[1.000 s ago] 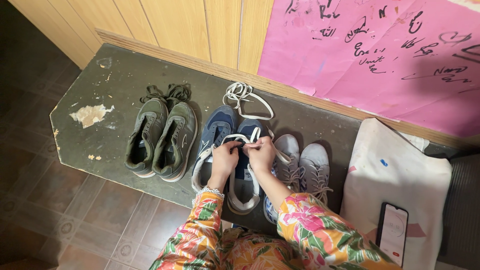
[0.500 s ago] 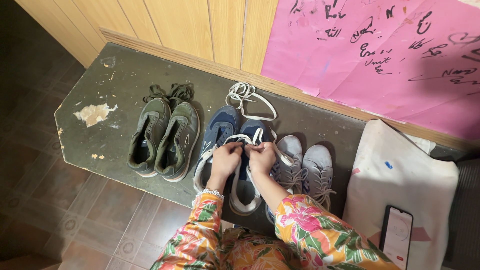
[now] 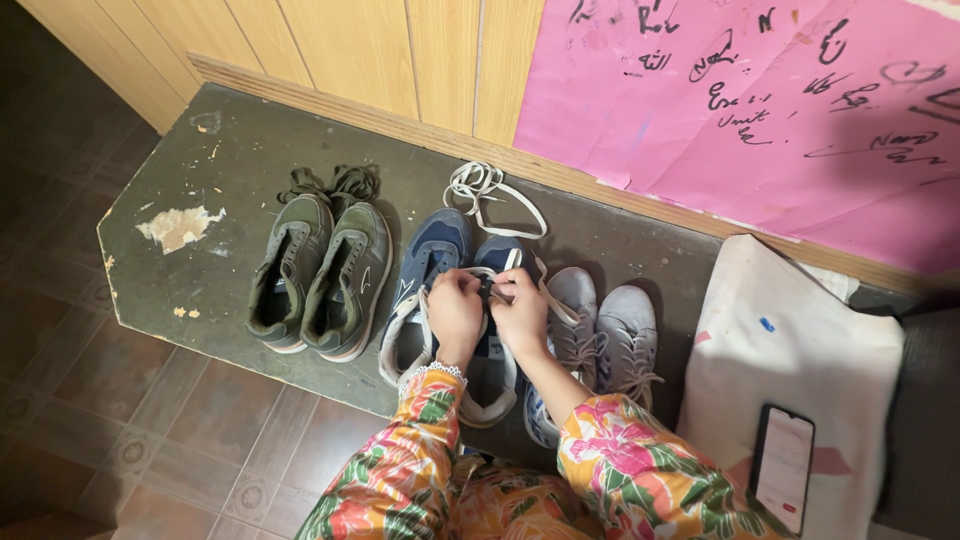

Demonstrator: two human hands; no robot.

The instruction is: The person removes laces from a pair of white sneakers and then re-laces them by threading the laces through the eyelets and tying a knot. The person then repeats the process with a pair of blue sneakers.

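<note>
**White lace pinched in both hands over the blue shoes**

Head view. Dark green, chipped paint covers the desk [image 3: 230, 150], which stands against a pale wood-panelled wall [image 3: 350, 45]. Three pairs sit in a row along its near edge. Toward the left corner: olive green sneakers [image 3: 320, 275], side by side, their dark laces bunched at the toes. Middle: blue sneakers [image 3: 432, 250] with white soles. Just right of them and touching: grey sneakers [image 3: 605, 335], laced.

Left hand [image 3: 456, 310] and right hand [image 3: 522, 312] sit close together over the right-hand blue shoe, knuckles nearly touching. Fingers of both are curled tight on the white shoelace [image 3: 490, 190] where it crosses the shoe's upper. The rest of that lace runs up past the toes and lies in loose loops near the far edge of the desk, by the wall. Exactly which eyelet the fingers work at is hidden by the hands.

A beaded bracelet [image 3: 432, 371] circles the left wrist; floral sleeves [image 3: 640, 470] cover both forearms.

Right end of the desk: a white cloth bag [image 3: 790, 340] with small paint spots, a phone [image 3: 783, 470] lying on it, screen lit. Pink paper sheet [image 3: 760, 110] with dark handwriting on the wall above. Brown tiled floor [image 3: 120, 430] below the near edge.
</note>
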